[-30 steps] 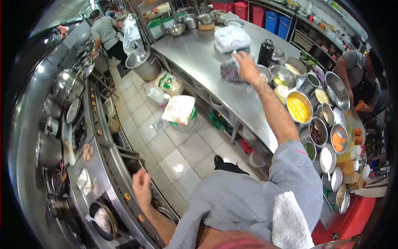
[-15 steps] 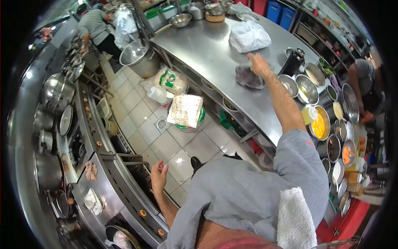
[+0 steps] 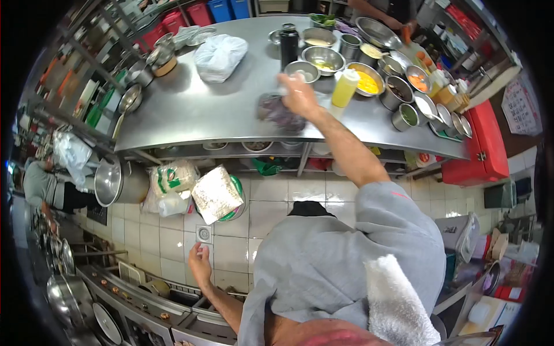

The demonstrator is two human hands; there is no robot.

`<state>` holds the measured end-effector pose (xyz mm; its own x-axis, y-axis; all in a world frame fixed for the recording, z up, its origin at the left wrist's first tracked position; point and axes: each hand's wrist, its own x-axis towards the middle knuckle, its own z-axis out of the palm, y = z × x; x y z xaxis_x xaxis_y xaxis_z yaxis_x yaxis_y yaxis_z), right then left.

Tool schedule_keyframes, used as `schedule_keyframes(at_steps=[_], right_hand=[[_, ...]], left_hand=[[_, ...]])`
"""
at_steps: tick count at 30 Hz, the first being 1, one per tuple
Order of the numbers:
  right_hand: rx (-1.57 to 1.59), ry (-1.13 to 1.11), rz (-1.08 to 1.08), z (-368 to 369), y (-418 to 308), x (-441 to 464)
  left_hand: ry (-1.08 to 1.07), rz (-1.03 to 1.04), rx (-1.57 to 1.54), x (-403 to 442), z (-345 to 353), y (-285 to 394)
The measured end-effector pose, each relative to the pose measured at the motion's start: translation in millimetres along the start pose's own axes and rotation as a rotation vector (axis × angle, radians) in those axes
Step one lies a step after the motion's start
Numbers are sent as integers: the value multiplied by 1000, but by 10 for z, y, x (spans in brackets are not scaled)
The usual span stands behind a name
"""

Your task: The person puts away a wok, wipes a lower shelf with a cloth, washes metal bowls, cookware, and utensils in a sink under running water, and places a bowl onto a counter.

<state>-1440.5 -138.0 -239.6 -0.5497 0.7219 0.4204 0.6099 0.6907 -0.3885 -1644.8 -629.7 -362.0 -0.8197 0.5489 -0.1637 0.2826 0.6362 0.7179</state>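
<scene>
My right hand (image 3: 298, 96) reaches over the steel table with its fingers bent together. A pale, blurred patch shows at the fingertips, and I cannot make out what it is. Just below the hand lies a clear plastic bag with dark purplish contents (image 3: 279, 113). Beyond the fingers are a small steel bowl (image 3: 302, 71) and a tall black bottle (image 3: 289, 47). To their right stands a squeeze bottle of yellow liquid (image 3: 345, 88). Low on the left, above the tiled floor, hangs my left hand (image 3: 199, 263), loosely curled, fingers apart and holding nothing.
On the steel table (image 3: 190, 115) rest a tied white bag (image 3: 221, 57) and several bowls of ingredients, including one of yellow liquid (image 3: 367, 81). A foil-like sheet (image 3: 217, 195) covers a tub on the floor. Stoves (image 3: 138, 305) line the lower left. Other people work at the edges.
The view has swung to the right, so the table now runs across the top. My right hand has shifted slightly over the dark bag, which stays on the table. My left hand still hangs low.
</scene>
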Motion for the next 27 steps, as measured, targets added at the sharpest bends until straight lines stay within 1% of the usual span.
schedule_keyframes(at_steps=[1,2,3,4,5,6,7,8,9,10,11,12,13,14,15,16,18,19,20,22,24,26,27], right_hand=[[-81,162,-169,-8,145,-73],[-205,311,-165,52,210,-216],[-95,263,-58,7,240,-331],[-69,216,-111,131,484,-433],[-48,140,-140,65,347,-521],[-109,58,-94,40,291,-577],[-188,70,-138,126,399,-598],[-281,235,-365,225,570,-581],[-242,345,-355,235,565,-616],[-590,539,-279,358,659,-641],[-519,529,-139,303,500,-622],[-478,574,-71,392,581,-564],[-445,550,-23,405,399,-529],[-395,605,-75,482,364,-433],[-327,624,-154,563,299,-300],[-255,643,-226,624,194,-190],[-53,538,-266,673,-455,-26],[10,429,-273,775,-690,46],[25,424,-292,913,-931,95],[537,129,-357,1268,-1436,128],[793,-95,-370,1599,-2029,-36],[801,-275,-529,1793,-2645,-354],[807,-376,-613,1885,-2908,-540]], left_hand=[[-43,65,-86,42,35,47],[-56,116,-177,77,73,68],[-97,91,-193,131,133,97],[-73,178,-104,147,181,195],[-111,198,-60,183,179,362],[-101,230,-83,208,229,429],[-105,240,-185,232,252,554],[-85,261,-71,258,278,595],[-20,286,-98,248,389,508],[14,256,-30,248,414,489],[-9,185,6,152,286,581],[50,123,-3,79,252,486],[60,89,-1,30,258,392],[63,68,4,-35,189,432],[51,-72,21,-159,80,447],[82,-100,20,-250,78,323],[211,-281,81,-449,7,26],[308,-376,113,-571,-120,-81],[401,-468,143,-698,-273,-199],[647,-661,201,-956,-619,-460],[859,-792,167,-1223,-911,-952],[1086,-882,217,-1497,-1222,-1422],[1146,-965,198,-1613,-1387,-1623]])
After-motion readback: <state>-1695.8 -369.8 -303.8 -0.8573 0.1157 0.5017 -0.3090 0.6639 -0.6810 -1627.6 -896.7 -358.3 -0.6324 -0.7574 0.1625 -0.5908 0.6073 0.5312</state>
